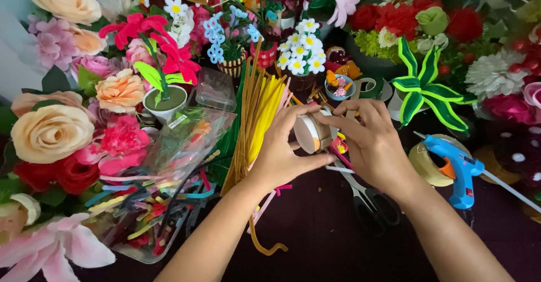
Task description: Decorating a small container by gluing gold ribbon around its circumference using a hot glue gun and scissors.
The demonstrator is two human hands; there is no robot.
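While curled together, both hands [332, 146] around a small cup [310, 132]

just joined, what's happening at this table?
A person holds a small white roll of tape in both hands above a dark table. The left hand grips the roll from below, and the right hand picks at its top edge. Black-handled scissors lie under the hands, a blue glue gun lies to the right, and a bundle of yellow pipe cleaners lies to the left. Handmade flowers crowd around.
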